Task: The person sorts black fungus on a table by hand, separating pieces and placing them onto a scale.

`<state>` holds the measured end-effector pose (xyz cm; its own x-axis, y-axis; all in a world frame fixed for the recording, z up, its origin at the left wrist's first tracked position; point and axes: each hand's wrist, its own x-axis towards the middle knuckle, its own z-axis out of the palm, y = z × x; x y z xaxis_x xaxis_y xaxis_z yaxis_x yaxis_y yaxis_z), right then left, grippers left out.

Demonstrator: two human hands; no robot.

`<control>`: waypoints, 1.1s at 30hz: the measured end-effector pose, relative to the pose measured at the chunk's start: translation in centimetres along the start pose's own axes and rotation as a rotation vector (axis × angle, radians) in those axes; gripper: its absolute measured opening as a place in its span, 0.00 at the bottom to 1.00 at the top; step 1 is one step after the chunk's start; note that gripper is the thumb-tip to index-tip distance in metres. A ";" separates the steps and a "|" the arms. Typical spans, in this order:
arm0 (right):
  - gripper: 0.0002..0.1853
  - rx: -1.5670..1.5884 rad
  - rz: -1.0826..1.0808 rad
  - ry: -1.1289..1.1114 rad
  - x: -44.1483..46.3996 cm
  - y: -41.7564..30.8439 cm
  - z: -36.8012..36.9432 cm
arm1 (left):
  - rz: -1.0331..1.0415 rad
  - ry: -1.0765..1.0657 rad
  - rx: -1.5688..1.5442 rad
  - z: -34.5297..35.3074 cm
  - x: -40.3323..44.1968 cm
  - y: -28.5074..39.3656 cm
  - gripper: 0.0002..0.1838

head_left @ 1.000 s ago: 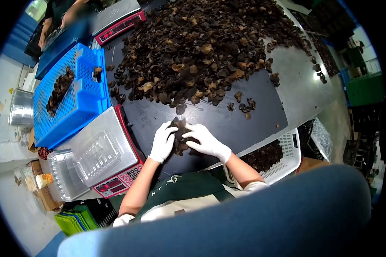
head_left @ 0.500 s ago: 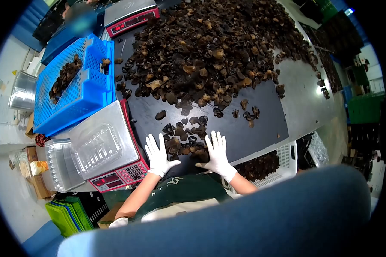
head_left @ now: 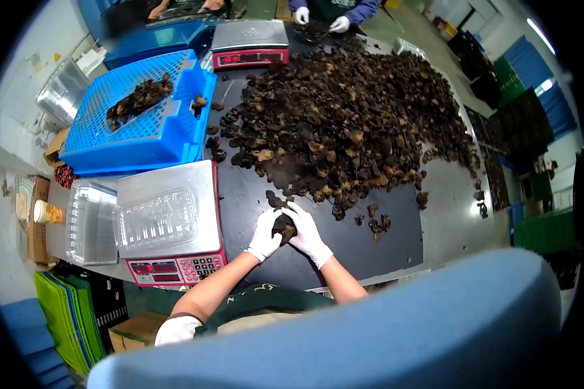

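Left hand (head_left: 264, 235) and right hand (head_left: 307, 235) cupped around mushroom clump (head_left: 283, 225)

Forearms (head_left: 220, 285) converge forward, gloved palms facing inward. Curled fingers grasp the clump, which sits between them, one piece (head_left: 276, 200) projecting past the fingertips. The main pile (head_left: 344, 129) lies ahead of the fingers.

light: strip lamp (head_left: 540, 37) is glaring, upper right | reflection: metal tabletop (head_left: 451, 194) is returning bright patch | optics: wide lens is bowing edges, black is masking corners | focus: blue foreground shape (head_left: 344, 330) is blurring
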<state>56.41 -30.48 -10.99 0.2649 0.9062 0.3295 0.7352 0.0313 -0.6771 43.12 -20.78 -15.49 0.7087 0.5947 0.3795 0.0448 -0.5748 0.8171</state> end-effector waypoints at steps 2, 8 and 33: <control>0.33 0.165 0.017 0.056 0.4 -0.1 1.1 | -0.107 0.002 -0.115 -0.7 0.2 1.1 0.26; 0.31 0.254 -0.102 0.193 5.9 -6.2 0.6 | -0.161 0.315 -0.201 -5.6 2.6 5.5 0.24; 0.50 0.292 -0.302 -0.459 18.0 -17.0 10.3 | -0.280 0.055 0.806 -36.6 -4.3 1.9 0.48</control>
<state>42.32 -10.34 -0.30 -0.2712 0.9262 0.2619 0.5177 0.3698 -0.7715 14.43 -3.89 0.35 0.5625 0.7890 0.2473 0.7153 -0.6143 0.3331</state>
